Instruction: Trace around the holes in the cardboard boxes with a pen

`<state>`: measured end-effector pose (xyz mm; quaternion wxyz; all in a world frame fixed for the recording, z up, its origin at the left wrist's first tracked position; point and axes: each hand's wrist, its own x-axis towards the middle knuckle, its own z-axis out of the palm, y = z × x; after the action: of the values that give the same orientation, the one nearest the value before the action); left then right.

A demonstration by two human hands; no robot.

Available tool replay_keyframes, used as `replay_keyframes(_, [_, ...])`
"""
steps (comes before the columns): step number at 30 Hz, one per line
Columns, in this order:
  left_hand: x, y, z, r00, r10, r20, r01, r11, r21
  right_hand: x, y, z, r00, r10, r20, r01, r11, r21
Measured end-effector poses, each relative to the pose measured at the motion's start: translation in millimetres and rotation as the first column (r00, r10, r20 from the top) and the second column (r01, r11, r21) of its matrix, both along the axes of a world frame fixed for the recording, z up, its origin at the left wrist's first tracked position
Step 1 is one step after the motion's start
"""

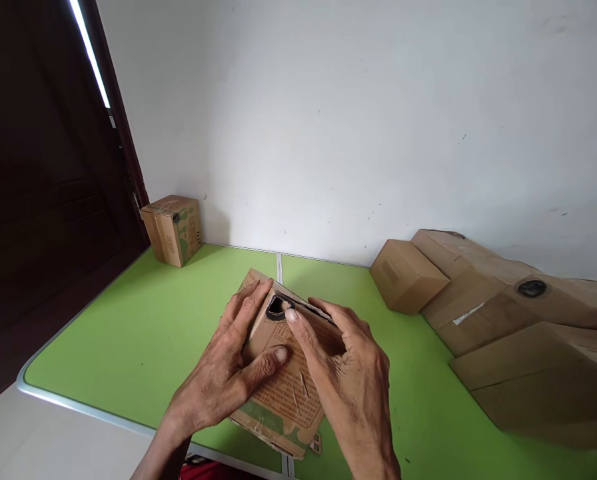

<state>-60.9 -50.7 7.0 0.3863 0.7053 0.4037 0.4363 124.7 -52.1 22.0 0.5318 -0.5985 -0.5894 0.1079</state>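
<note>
A small brown cardboard box (298, 400) with printed lettering and a green band is held tilted over the near middle of the table. A dark-rimmed hole (277, 305) shows at its upper corner. My left hand (223, 373) grips the box from the left, its thumb lying across the printed face and its fingers over the upper left edge. On the other side my right hand (356, 373) clasps the box, thumb tip at the rim of the hole and fingers along the upper right edge. The box's underside is hidden.
The green folding table (113, 333) has a metal rim and a centre seam. A similar printed box (172, 230) stands at its back left corner. On the right are a small plain box (408, 277) and larger cartons (518, 380). A white wall (328, 133) rises behind.
</note>
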Motion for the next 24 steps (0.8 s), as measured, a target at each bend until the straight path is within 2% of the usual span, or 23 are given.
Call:
replay_keyframes(4, [0.5,-1.3,1.0,0.999,0.012,-0.048,-0.011,1.000,0.026,1.1,-3.4,-2.2,1.000,-0.007,0.004,0.007,1.000,-0.006])
replay_keyframes(9, [7.2,-3.7,13.9,0.986,0.111,-0.121,-0.114,0.993,-0.016,-2.0,-8.2,-6.9,0.996,-0.037,0.079,0.034,0.998,0.046])
replay_keyframes(16, [18.5,-1.9,22.1,0.968,0.227,-0.103,-0.231,0.973,-0.029,-11.7,-16.7,-17.2,0.981,-0.093,0.172,0.069,0.987,0.142])
replay_keyframes(20, [21.4,-4.5,22.3,0.972,0.204,-0.121,-0.217,0.970,-0.113,-13.7,-17.2,-18.8,0.981,-0.094,0.172,0.069,0.986,0.151])
replay_keyframes(24, [23.6,-6.9,26.1,0.976,0.091,-0.196,-0.135,0.966,-0.222,-9.8,-15.2,-19.1,0.985,-0.087,0.147,0.070,0.990,0.121])
